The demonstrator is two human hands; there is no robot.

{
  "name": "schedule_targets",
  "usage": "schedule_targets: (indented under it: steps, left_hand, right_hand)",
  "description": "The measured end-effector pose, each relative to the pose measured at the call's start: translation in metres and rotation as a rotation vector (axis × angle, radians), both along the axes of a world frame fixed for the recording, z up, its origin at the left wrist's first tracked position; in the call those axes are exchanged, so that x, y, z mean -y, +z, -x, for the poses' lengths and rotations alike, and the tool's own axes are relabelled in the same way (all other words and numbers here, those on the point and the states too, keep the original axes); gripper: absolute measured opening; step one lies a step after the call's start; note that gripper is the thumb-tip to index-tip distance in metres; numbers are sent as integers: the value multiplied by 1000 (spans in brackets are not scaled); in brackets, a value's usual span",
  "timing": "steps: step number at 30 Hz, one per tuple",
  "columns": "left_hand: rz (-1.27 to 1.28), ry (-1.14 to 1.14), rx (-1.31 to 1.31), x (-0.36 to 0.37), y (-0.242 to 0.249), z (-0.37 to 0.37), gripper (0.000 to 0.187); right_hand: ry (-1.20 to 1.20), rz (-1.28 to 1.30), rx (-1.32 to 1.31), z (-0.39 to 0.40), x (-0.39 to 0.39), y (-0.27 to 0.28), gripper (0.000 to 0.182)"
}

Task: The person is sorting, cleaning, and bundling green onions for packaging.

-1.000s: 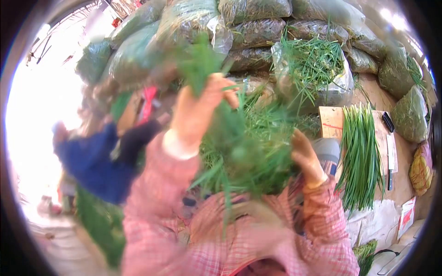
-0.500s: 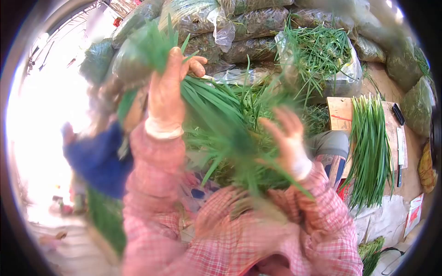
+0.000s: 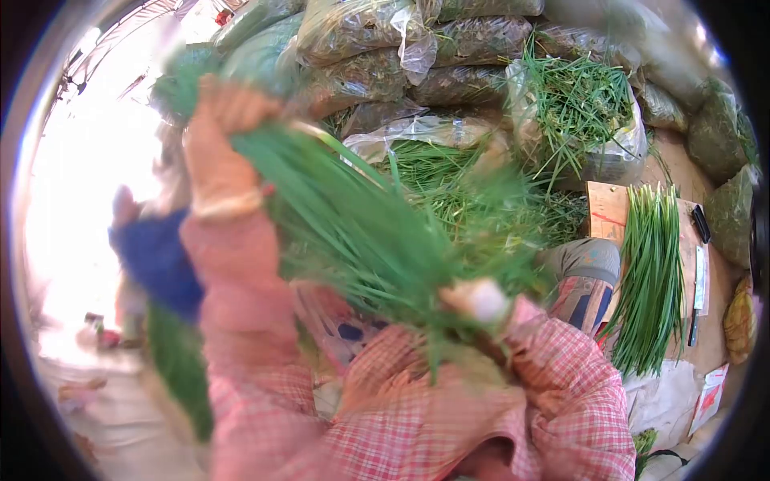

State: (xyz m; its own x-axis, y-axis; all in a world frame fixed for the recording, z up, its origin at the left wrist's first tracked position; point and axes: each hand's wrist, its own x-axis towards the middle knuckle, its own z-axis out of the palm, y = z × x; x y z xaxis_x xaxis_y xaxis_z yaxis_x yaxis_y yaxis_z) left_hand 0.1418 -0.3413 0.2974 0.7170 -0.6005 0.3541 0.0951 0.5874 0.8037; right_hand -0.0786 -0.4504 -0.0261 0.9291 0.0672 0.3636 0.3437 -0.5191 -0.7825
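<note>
My left hand [image 3: 218, 152] is raised at the upper left, closed around the top end of a long bunch of green chive leaves [image 3: 353, 224]. The bunch slants down to the right across my lap. My right hand [image 3: 480, 300] is at the lower end of the bunch, mostly hidden by leaves and motion blur; it looks closed on the stems. Both arms wear pink checked sleeves.
A loose heap of greens [image 3: 473, 192] lies ahead. An open plastic bag of greens [image 3: 581, 104] and stacked filled bags [image 3: 361, 32] stand behind. Right: a board [image 3: 603, 210] with a trimmed bunch [image 3: 654, 272] and a knife [image 3: 696, 289]. A person in blue [image 3: 152, 256] is at left.
My left hand has swung the bunch further up and to the left. My right hand has dropped from mid-bunch down to the lower end near my lap.
</note>
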Motion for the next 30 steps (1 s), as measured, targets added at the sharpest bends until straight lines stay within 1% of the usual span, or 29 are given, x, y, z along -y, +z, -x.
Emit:
schedule_targets:
  steps: [1,2,3,4,5,8,11,12,13,14,15,16,17,18,19,20,21,22,23,24,26,27,29,30]
  left_hand:
    - [109,-238,-33,-15,11,-25,42]
    - [223,-475,-61,-28,20,-45,42]
    - [241,-336,-79,-38,34,-52,42]
    - [251,-199,-98,-44,51,-51,42]
    - [223,-154,-74,-47,64,-47,42]
    - [193,-249,113,-62,93,-60,41]
    - [146,-315,120,-67,112,-63,39]
    - [128,-332,116,-67,115,-62,38]
    - [96,-282,179,-64,116,-57,38]
    - [61,-285,197,-59,114,-50,39]
    - [25,-296,211,-52,112,-42,39]
    - [-8,-308,229,-47,110,-34,40]
    - [-81,-306,290,-43,107,-28,39]
    - [-100,-367,267,-36,99,-14,38]
    - [-122,-431,249,-23,90,7,38]
    - [-130,-509,239,-14,84,22,37]
    - [-142,-586,228,-4,77,36,37]
    - [-138,-676,224,4,70,45,37]
    - [-134,-762,218,9,63,49,37]
    - [-80,-753,199,10,59,48,37]
    - [22,-716,158,1,49,35,38]
    - [59,-667,90,-11,40,14,38]
    - [81,-419,-134,-45,5,-19,37]
    - [43,-266,-158,-68,-21,-40,37]
  right_hand:
    - [27,43,4,14,5,-9,19]
    - [29,389,-291,21,1,-16,19]
    - [33,736,-583,24,0,-22,20]
    - [-4,774,-648,24,5,-33,19]
    - [-42,810,-709,25,11,-42,20]
    - [-93,767,-968,6,23,-26,21]
    - [-128,771,-882,-5,36,-36,18]
    - [-97,709,-966,-9,43,-29,25]
    - [41,599,-861,-5,56,-24,36]
    - [170,482,-761,0,71,-19,48]
    - [160,416,-842,-5,82,14,65]
    - [95,525,-664,-10,103,27,73]
    - [-38,489,-585,-22,115,60,72]
    - [-66,670,-516,-44,123,104,69]
    - [-153,624,-238,-59,121,147,61]
    - [-220,509,-219,-68,100,216,62]
    - [-52,183,73,-92,101,227,60]
    - [5,-9,58,-94,75,265,59]
    - [220,-237,64,-104,59,269,57]
    - [440,-465,69,-114,47,267,56]
    - [686,-451,131,-134,25,230,59]
    - [718,-430,224,-129,18,193,59]
    - [806,-720,-286,-76,9,148,65]
    - [790,-883,-474,-51,5,126,67]
